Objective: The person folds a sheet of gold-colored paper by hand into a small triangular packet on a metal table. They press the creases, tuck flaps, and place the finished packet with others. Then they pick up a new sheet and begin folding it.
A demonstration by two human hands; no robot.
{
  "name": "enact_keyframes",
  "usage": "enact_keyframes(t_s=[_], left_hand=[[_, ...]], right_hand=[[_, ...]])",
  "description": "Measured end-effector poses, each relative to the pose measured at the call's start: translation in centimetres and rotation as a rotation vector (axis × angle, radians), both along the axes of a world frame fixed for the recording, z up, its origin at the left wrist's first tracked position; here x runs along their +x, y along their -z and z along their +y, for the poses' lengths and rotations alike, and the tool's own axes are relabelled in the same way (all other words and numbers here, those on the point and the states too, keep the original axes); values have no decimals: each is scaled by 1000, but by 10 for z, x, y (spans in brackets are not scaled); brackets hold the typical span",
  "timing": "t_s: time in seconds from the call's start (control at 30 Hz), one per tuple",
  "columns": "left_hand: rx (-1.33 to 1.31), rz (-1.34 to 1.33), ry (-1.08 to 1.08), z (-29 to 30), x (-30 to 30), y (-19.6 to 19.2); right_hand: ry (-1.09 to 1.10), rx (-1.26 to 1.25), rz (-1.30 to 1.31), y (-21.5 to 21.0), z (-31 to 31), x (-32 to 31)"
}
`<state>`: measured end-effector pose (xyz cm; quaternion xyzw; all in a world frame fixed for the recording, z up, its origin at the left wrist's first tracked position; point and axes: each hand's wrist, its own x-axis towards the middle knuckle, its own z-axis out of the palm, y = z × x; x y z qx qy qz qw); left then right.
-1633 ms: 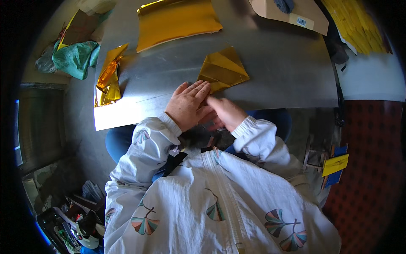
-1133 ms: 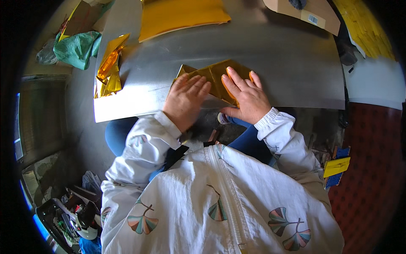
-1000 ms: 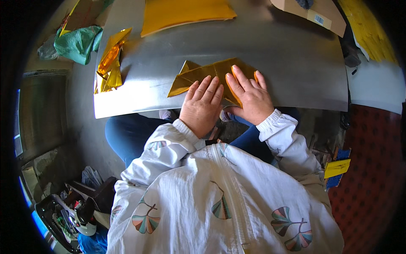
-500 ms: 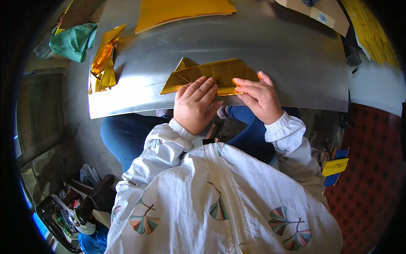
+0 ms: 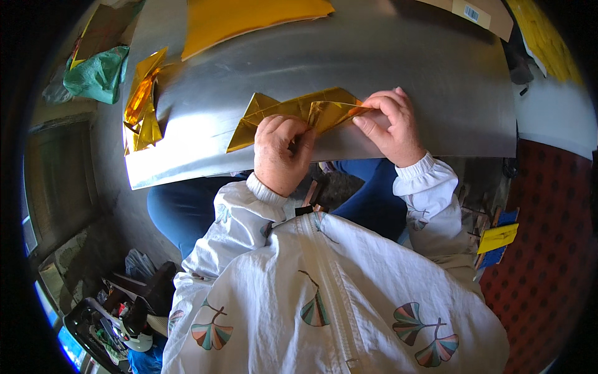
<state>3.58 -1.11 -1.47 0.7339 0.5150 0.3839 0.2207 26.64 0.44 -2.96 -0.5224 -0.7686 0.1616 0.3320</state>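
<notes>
A sheet of shiny gold foil paper [image 5: 293, 104], creased and partly folded, lies near the front edge of the metal table [image 5: 436, 81]. My left hand [image 5: 282, 149] is closed on its near edge, thumb and fingers pinching a fold left of the middle. With thumb and fingers, my right hand [image 5: 393, 126] grips the right-hand corner, where a flap stands raised off the sheet. At the table's left edge rests a folded gold paper piece [image 5: 144, 103], touched by neither hand.
Flat gold paper [image 5: 249, 22] lies at the far side of the table. A cardboard box [image 5: 479, 14] stands at the far right. Beyond the left edge hangs a green plastic bag [image 5: 96, 75]. A black bin [image 5: 87, 330] with mixed items is at lower left.
My left hand has gone from lying flat on the foil paper to pinching its edge. The right part of the sheet has lifted into a raised flap. The view has shifted slightly.
</notes>
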Motion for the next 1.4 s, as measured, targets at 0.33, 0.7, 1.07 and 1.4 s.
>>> enact_keyframes(t_s=[0.33,0.7,1.07,1.4], left_hand=[[16,134,-58,1,9,-5],[5,214,-128,11,13,-4],[16,322,-129,14,15,-3],[76,374,-138,21,16,0]], right_hand=[[144,-29,74,8,-4,4],[156,7,4,6,-7,3],[158,39,-41,5,-5,0],[161,101,-83,5,-5,-3]])
